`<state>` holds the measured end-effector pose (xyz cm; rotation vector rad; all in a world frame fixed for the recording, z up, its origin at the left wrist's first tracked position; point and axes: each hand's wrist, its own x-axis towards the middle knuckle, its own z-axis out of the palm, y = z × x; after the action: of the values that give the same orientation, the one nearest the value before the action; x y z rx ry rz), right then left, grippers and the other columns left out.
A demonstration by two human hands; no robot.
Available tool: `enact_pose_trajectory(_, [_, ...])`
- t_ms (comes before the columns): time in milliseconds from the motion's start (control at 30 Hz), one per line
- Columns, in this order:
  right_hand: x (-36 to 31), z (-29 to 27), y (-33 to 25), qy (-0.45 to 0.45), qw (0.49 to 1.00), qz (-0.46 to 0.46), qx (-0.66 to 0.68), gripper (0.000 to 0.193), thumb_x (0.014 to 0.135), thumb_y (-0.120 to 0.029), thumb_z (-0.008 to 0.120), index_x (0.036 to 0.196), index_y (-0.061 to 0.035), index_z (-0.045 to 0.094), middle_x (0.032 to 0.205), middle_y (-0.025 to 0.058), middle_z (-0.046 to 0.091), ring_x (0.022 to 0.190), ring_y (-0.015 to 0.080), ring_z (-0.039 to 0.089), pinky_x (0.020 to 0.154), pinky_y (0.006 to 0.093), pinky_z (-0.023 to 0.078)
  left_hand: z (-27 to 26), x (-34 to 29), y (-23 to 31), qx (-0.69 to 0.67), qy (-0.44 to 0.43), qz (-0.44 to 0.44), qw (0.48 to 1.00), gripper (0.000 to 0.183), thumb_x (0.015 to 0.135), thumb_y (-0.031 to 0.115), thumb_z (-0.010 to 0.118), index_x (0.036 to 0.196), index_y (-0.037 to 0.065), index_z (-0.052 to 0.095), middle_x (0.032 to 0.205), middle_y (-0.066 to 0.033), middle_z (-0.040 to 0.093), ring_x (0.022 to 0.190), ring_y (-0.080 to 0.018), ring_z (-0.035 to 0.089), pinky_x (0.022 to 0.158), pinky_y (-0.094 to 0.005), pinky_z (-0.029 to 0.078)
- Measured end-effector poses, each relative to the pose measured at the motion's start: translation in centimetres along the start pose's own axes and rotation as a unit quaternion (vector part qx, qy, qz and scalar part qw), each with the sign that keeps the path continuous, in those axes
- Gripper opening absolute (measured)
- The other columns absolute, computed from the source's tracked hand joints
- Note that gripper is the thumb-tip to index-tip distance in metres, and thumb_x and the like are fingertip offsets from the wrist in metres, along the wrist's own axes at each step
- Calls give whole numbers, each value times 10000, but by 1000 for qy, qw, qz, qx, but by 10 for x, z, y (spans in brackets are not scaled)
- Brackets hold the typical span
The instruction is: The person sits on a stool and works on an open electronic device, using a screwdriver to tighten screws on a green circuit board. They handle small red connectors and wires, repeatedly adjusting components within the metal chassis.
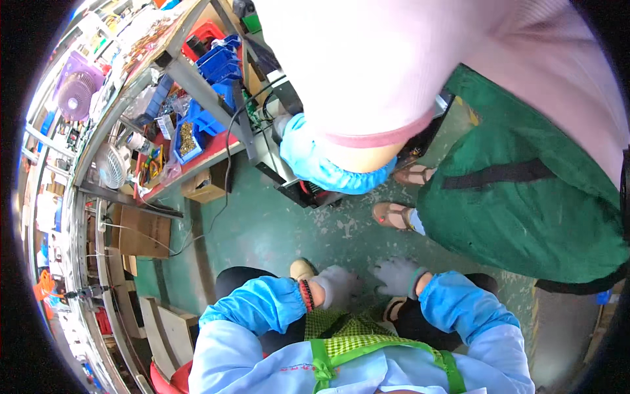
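Observation:
My left hand (340,287), in a grey glove, is over my lap with its fingers stretched out toward the right and somewhat blurred. It holds nothing that I can see. Opposite it, my right hand (395,277) wears a grey glove too, its fingers spread and nothing in them. A gap separates the two hands. Below them lies my green checked apron (354,327). In front, a co-worker's arm in a blue sleeve cover (321,161) reaches over a black-framed unit (305,192); the co-worker's gloved hand is partly hidden.
At the left stands a workbench with a red shelf (220,159), blue bins (188,141) and a small white fan (111,165). A black cable (229,154) hangs to the floor. Cardboard boxes (144,230) sit beneath. The co-worker's green apron (518,217) fills the right side.

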<state>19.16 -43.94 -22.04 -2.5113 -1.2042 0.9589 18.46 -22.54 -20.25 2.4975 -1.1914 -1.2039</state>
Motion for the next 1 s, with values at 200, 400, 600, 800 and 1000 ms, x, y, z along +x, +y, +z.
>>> enact_pose_trajectory(200, [5,-11,0,12,1000,-13,16,521,807,-333,611,1256,-97,492,1144,178,533,1049,365,564,874,504,463,-24,-7,13,-44,-38,-42,997,270,754,224,637,979,82,685,876,-143,690,834,-334,675,685,-414,553])
enact_pose_trajectory(400, [7,-8,-4,30,999,-3,-18,563,798,-324,616,1300,-113,472,1187,175,528,1063,362,560,902,485,459,-11,-2,4,1,-92,-37,995,299,771,274,636,1012,101,676,912,-146,684,862,-341,666,727,-433,547])
enact_pose_trajectory(600, [9,-27,-13,-40,999,19,7,571,807,-315,600,1324,-115,460,1274,196,492,1164,379,499,954,501,424,-35,-23,18,-50,-37,-43,997,326,781,332,644,1045,141,665,951,-139,673,904,-343,653,748,-432,543])
enact_pose_trajectory(800, [13,-5,0,-31,999,3,-16,629,808,-376,606,1350,-106,437,1374,206,429,1228,395,452,1004,508,383,-38,-18,17,-20,-74,-28,997,329,779,331,644,1041,131,656,929,-147,670,910,-351,643,759,-438,531])
enact_pose_trajectory(1000, [16,-27,-15,-101,994,28,-35,612,855,-453,557,1346,-107,439,1388,185,421,1248,387,431,1036,524,335,-46,-38,-37,-35,207,-111,971,293,784,315,644,983,101,665,884,-161,662,841,-341,644,724,-426,521])
